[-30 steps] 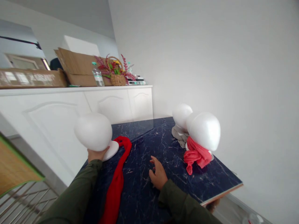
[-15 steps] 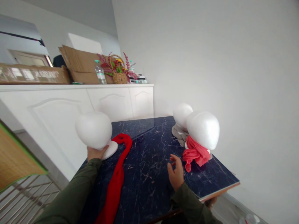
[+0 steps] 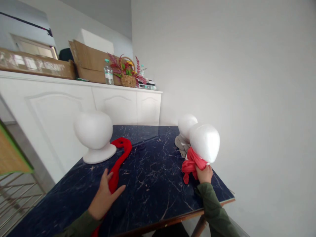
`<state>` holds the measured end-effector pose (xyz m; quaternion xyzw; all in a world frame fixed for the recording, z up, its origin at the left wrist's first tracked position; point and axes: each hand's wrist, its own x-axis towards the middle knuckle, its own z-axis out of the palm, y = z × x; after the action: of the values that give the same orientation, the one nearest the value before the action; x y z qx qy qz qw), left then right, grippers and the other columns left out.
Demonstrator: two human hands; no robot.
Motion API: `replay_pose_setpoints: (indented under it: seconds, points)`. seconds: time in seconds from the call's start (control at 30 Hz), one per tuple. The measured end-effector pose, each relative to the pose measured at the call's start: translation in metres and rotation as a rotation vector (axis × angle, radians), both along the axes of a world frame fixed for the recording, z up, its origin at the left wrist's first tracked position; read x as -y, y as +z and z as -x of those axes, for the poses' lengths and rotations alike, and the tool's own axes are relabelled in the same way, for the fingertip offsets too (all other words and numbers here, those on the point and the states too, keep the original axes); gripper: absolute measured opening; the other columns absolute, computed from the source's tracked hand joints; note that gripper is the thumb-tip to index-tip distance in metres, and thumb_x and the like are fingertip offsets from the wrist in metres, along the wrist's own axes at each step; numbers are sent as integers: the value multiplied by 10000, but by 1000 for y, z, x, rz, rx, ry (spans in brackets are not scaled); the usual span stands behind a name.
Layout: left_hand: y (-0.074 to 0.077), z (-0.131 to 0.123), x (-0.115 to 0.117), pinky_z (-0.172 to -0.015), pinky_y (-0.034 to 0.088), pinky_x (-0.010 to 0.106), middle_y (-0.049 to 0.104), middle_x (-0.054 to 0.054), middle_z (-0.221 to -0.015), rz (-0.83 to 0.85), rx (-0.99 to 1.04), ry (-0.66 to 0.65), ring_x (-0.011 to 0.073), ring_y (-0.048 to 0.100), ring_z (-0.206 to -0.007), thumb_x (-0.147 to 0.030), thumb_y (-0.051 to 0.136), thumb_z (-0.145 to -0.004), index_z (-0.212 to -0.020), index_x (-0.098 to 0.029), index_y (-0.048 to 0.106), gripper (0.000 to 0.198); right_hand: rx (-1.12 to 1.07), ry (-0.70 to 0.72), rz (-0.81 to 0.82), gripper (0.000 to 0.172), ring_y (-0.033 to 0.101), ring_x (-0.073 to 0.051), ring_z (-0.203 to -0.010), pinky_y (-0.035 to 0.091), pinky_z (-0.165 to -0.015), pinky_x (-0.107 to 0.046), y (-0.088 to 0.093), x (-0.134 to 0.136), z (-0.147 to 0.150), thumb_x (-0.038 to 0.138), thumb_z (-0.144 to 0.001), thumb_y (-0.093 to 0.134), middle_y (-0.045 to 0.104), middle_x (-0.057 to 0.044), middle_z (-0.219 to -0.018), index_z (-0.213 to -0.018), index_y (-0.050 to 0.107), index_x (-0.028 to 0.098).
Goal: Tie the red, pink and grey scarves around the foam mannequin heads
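A white foam mannequin head (image 3: 93, 130) stands upright on its round base at the table's left. Beside it a long red scarf (image 3: 123, 154) runs down toward the near edge. My left hand (image 3: 105, 196) hovers at this scarf, fingers and thumb spread, holding nothing. At the right, a second mannequin head (image 3: 204, 141) has a coral scarf (image 3: 194, 163) wrapped and knotted round its neck. My right hand (image 3: 205, 173) grips the scarf low at the neck; its fingertips are partly hidden. Behind it is a third mannequin head (image 3: 187, 124) with a grey scarf (image 3: 182, 146) at its neck.
The heads stand on a dark blue marbled table (image 3: 150, 184). A white cabinet (image 3: 118, 105) beyond it carries cardboard boxes (image 3: 92, 61), a water bottle (image 3: 108, 73) and a flower basket (image 3: 128, 80). A metal rack (image 3: 19, 194) is at the lower left; a wall rises at right.
My left hand has let go of the left mannequin head and moved nearer, opening over the red scarf. My right hand has moved right and taken hold at the coral scarf. The view has shifted.
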<state>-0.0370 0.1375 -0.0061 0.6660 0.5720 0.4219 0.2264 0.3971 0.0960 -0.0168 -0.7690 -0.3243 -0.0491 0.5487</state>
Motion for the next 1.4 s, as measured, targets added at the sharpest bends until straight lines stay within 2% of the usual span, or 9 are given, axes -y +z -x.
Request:
replay_pose_setpoints:
  seconds: [0.23, 0.4, 0.53, 0.77, 0.93, 1.03, 1.2, 1.3, 1.4]
  points:
    - [12, -87, 100, -1051, 317, 424, 461, 98, -1320, -77, -84, -481, 233, 416, -1231, -328, 496, -802, -1234, -213, 436, 450, -147, 95, -43, 418, 608, -265, -750, 451, -646, -349, 1, 24, 18, 441, -685, 511, 669, -132, -825, -912, 619, 107]
    - [29, -161, 122, -1010, 351, 409, 507, 113, -1260, -141, 21, -602, 244, 459, -1174, -318, 512, -788, -1182, -186, 487, 416, -343, 392, -137, 257, 601, -209, -759, 457, -675, -304, 13, 75, 89, 338, -696, 548, 676, -65, -838, -875, 608, 163]
    - [35, -185, 138, -859, 432, 404, 609, 115, -1002, -32, 134, -509, 255, 567, -965, -370, 523, -781, -994, -145, 533, 310, -524, 657, -204, 286, 595, -185, -808, 458, -732, -291, 18, 110, 145, 253, -669, 604, 668, -31, -889, -946, 587, 184]
    - [36, -171, 133, -683, 419, 302, 583, 28, -769, -7, 163, -380, 172, 553, -717, -276, 506, -764, -795, -175, 493, 107, -1089, 929, -407, 217, 603, -164, -855, 470, -753, -264, 25, 132, 171, 240, -694, 556, 678, 1, -892, -896, 620, 197]
    - [27, -159, 123, -624, 373, 284, 528, -10, -665, -38, 12, -416, 148, 487, -632, -181, 480, -688, -689, -183, 471, 9, -1420, 1025, -232, 243, 640, -183, -834, 492, -746, -285, 39, 121, 163, 299, -733, 557, 703, -52, -901, -908, 644, 154]
    - [21, -150, 120, -663, 393, 290, 562, -1, -696, 13, 192, -459, 157, 511, -678, -210, 497, -675, -706, -171, 518, 54, -1448, 958, -134, 188, 645, -162, -653, 501, -616, -270, 34, 112, 153, 302, -730, 604, 712, -40, -784, -848, 639, 161]
    - [25, -121, 94, -701, 475, 302, 644, 27, -823, 364, 995, -352, 176, 599, -753, -251, 494, -686, -923, -166, 567, 263, -1548, 829, -207, 106, 657, -159, -713, 506, -711, -293, 17, 107, 137, 259, -727, 595, 707, -31, -768, -781, 624, 172]
    - [32, -95, 64, -665, 508, 312, 639, 39, -700, 474, 1080, -237, 178, 611, -684, -280, 483, -728, -778, -158, 582, 164, -1406, 851, -265, 161, 654, -189, -780, 508, -724, -342, 7, 108, 121, 328, -738, 548, 697, -37, -782, -771, 609, 182]
    - [39, -70, 33, -646, 523, 325, 627, 45, -639, 491, 1050, -194, 189, 618, -668, -303, 492, -748, -698, -164, 571, 167, -1099, 895, -205, 255, 619, -188, -603, 505, -585, -336, 2, 107, 95, 446, -712, 553, 618, -6, -587, -656, 554, 198]
